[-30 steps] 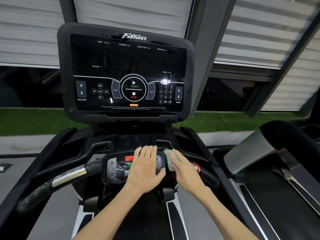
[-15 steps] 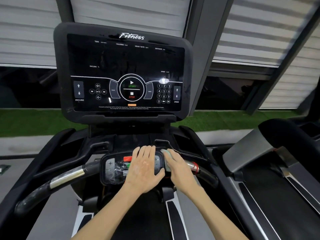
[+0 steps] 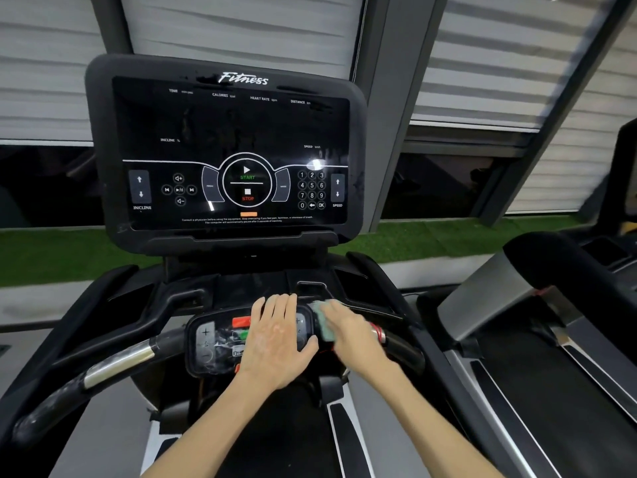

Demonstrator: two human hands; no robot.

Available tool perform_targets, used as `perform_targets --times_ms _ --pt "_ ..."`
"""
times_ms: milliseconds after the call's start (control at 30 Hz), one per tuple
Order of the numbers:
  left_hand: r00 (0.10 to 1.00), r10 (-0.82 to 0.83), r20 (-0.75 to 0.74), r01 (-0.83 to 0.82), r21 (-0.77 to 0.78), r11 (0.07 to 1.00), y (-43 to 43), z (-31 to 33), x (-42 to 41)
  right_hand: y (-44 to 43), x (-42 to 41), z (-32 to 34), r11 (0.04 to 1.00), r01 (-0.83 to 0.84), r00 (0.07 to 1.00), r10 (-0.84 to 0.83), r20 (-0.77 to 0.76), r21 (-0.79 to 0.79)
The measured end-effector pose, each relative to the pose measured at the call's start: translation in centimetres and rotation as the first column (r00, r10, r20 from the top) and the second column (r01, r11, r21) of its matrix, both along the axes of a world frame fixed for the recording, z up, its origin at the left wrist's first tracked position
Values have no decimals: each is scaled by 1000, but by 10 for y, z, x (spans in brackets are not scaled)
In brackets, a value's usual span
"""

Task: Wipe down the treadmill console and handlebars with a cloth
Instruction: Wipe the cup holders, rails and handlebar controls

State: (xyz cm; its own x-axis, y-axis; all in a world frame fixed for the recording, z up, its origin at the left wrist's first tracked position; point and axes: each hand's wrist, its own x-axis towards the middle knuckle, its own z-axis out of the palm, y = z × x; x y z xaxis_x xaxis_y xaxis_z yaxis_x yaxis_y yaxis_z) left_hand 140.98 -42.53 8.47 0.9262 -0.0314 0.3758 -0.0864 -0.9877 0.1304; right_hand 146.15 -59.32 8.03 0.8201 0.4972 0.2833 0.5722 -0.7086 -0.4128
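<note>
The pale green cloth (image 3: 324, 325), a small folded pad, sits against the right edge of the handlebar control pod (image 3: 210, 339). It lies under the right hand (image 3: 353, 336), whose grip looks spread, fingers laid flat over the fabric, though motion blur softens them. The left hand (image 3: 275, 339) lies flat and spread on the pod's glossy plastic face, likely steadying it. This pass probably calls for even pressure, following the pod's rounded rim onto the right handlebar (image 3: 403, 348) and wrapping round the bar, not only its top. The left handlebar (image 3: 117, 362) shows a chrome sleeve and dull, smeared black rubber; the console (image 3: 234, 132) above is smooth dark glass.
</note>
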Motion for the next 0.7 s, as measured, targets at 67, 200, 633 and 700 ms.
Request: perform_targets --times_ms 67,200,633,700 --pt "1000 -2 6 2 3 1000 1 -1 0 17 -6 4 999 -30 997 29 75 15" --pt "1000 3 13 -3 23 1000 1 -2 1 -6 -3 -13 997 -72 994 69 85 39" --pt "997 80 10 -80 -26 996 -8 4 2 -123 3 -65 943 236 970 -215 -114 235" --pt "996 84 0 -84 -26 996 -8 5 1 -141 2 -76 928 309 948 -283 -146 208"
